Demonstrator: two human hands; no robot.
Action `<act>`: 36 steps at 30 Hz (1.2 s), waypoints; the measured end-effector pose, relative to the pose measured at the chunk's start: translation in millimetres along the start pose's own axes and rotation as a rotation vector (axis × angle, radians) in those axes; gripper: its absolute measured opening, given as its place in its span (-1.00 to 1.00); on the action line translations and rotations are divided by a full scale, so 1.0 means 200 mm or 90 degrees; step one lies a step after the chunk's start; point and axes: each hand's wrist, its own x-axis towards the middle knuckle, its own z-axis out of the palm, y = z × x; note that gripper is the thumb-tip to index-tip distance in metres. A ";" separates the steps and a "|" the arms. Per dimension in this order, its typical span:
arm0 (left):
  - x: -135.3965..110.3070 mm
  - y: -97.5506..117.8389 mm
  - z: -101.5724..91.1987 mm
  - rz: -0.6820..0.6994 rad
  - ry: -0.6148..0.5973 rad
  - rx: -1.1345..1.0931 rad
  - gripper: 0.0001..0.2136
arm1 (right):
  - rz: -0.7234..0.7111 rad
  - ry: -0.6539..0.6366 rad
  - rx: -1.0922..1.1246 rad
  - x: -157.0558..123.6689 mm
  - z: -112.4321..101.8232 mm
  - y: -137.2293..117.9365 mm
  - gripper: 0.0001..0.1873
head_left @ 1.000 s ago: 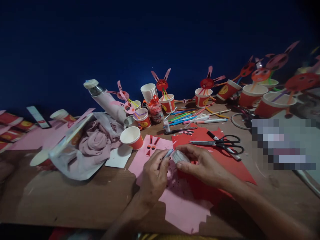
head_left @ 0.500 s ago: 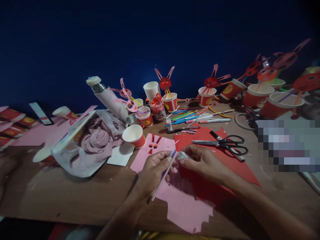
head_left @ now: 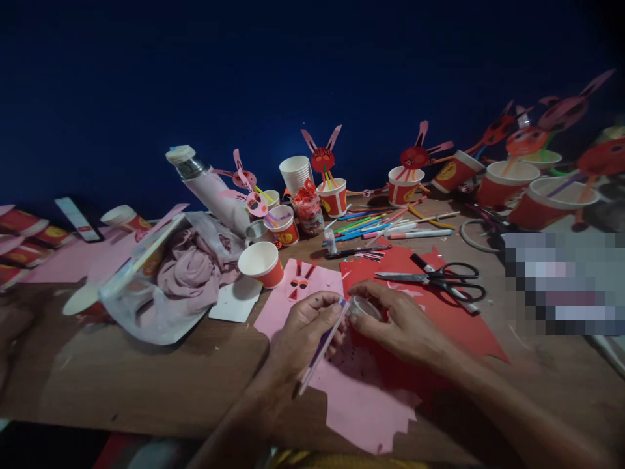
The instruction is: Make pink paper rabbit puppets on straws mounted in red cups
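Note:
My left hand [head_left: 312, 326] is closed on a thin white and purple stick [head_left: 323, 352], which slants down toward me. My right hand [head_left: 398, 319] curls around a clear round ring that looks like a roll of clear tape [head_left: 365, 307]. The two hands nearly meet at the stick's upper end. Below them lies a cut pink sheet [head_left: 368, 417] over a red sheet [head_left: 469, 339]. A small paper rabbit face [head_left: 299, 284] with long ears rests on the pink sheet just beyond my left hand. Black-handled scissors [head_left: 434, 279] lie on the red sheet beyond my right hand.
Several felt-tip pens [head_left: 371, 225] lie beyond the sheets. Red paper cups [head_left: 333, 198] with rabbit heads stand along the back. To the left are an open cup [head_left: 263, 264], a plastic bag with cloth [head_left: 190, 273] and a flask [head_left: 215, 189]. A pixelated patch covers the right.
My right hand has turned the clear ring so its round opening shows more. The stick's upper end has shifted slightly right in my left hand.

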 end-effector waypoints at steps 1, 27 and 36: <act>0.00 0.00 0.00 -0.008 -0.009 -0.014 -0.73 | -0.001 0.001 0.002 0.00 0.00 0.00 -0.68; -0.02 0.00 -0.01 0.029 -0.059 -0.123 -0.74 | -0.052 -0.017 0.036 -0.01 0.01 -0.01 -0.68; -0.02 -0.01 0.00 0.058 -0.063 -0.061 -0.79 | -0.157 0.025 0.032 -0.02 0.02 -0.01 -0.74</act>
